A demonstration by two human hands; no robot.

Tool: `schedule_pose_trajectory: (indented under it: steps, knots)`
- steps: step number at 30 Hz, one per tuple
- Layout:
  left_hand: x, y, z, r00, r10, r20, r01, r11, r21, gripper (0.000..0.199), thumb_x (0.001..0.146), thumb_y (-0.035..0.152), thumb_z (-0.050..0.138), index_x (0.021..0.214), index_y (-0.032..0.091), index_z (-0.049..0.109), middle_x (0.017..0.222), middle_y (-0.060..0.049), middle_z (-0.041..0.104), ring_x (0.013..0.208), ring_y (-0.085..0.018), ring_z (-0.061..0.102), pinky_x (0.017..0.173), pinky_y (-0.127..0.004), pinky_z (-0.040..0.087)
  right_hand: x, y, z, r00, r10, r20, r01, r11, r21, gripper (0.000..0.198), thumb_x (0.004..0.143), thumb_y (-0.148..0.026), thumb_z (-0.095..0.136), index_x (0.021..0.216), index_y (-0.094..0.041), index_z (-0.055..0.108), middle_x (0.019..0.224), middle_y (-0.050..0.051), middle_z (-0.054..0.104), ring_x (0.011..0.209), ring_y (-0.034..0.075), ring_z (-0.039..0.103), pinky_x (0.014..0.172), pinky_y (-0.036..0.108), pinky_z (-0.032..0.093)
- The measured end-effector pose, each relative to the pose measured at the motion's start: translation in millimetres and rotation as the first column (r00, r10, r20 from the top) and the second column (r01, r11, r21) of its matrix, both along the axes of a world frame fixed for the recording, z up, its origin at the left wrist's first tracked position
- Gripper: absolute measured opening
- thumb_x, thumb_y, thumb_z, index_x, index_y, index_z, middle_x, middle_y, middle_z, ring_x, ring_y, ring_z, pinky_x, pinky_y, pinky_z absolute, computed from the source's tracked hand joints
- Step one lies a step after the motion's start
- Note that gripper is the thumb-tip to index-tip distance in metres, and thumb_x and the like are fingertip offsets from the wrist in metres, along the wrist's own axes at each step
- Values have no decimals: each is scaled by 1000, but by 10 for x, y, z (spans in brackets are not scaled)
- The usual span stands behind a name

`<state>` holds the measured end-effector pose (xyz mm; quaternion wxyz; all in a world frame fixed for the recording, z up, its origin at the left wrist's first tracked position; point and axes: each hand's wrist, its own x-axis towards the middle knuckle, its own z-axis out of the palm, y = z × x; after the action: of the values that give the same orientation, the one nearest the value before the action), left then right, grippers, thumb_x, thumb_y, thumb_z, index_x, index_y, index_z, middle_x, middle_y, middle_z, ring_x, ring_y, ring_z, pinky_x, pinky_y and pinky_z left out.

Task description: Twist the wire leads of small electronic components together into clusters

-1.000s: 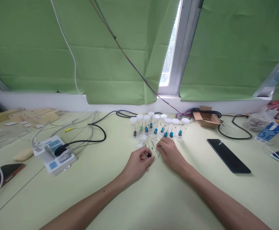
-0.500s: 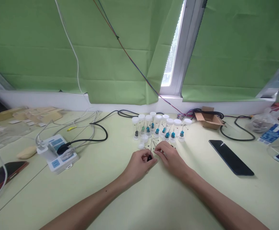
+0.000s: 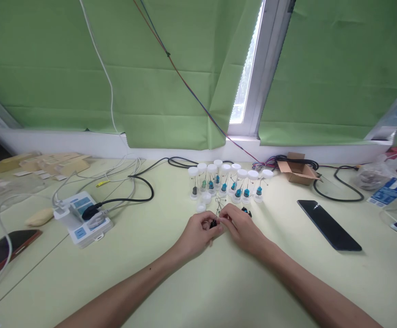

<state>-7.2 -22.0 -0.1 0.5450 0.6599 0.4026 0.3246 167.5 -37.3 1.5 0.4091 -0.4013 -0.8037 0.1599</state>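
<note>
My left hand (image 3: 196, 234) is closed around a small black piece (image 3: 213, 224), with a thin metal rod standing up from it. My right hand (image 3: 242, 226) meets it from the right, thumb and fingers pinched beside the rod; what they grip, if anything, is too small to make out. Just beyond my fingertips lie several thin metal rods (image 3: 221, 201). A small black-and-blue piece (image 3: 246, 212) rests behind my right hand. Farther back stand several clear tubes with white caps (image 3: 252, 175), most holding blue parts on thin stems. Two loose white caps (image 3: 201, 207) lie left of the rods.
A white power strip (image 3: 87, 228) with plugs and cables is on the left, near a phone (image 3: 9, 253). To the right lie a black phone (image 3: 328, 224), an open cardboard box (image 3: 299, 173), black cables and a blue-and-white carton (image 3: 389, 191). Green blinds (image 3: 171, 91) hang behind.
My right hand has shifted slightly left and down, closer to the black piece in my left hand. The black-and-blue piece behind it now shows more fully.
</note>
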Motion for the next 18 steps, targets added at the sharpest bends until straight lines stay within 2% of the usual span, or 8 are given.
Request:
schedule_pose_trajectory:
  steps: [4, 11, 18]
  knots:
    - [-4, 4, 41, 998, -37, 49, 39, 999, -30, 28, 81, 43, 66, 87, 16, 61, 48, 8, 43, 42, -10, 49, 43, -22, 39, 4, -4, -2, 1000, -9, 4, 9, 1000, -3, 13, 97, -14, 43, 87, -21, 49, 84, 4, 56, 77, 17, 53, 66, 29, 41]
    - [9, 0, 29, 985, -117, 125, 128, 988, -88, 29, 85, 37, 63, 101, 12, 62, 63, -3, 64, 57, -15, 63, 60, -30, 53, 5, -2, -6, 1000, -28, -14, 27, 997, -65, 13, 97, -16, 41, 87, -21, 47, 82, 2, 55, 72, 16, 51, 66, 29, 41]
    - [20, 2, 19, 977, -85, 193, 111, 986, -127, 31, 80, 37, 70, 97, 12, 65, 76, -4, 63, 65, -19, 69, 61, -30, 55, 3, -4, -5, 999, -34, -6, 34, 997, -69, 13, 97, -16, 40, 87, -21, 46, 81, 2, 55, 72, 16, 51, 65, 29, 41]
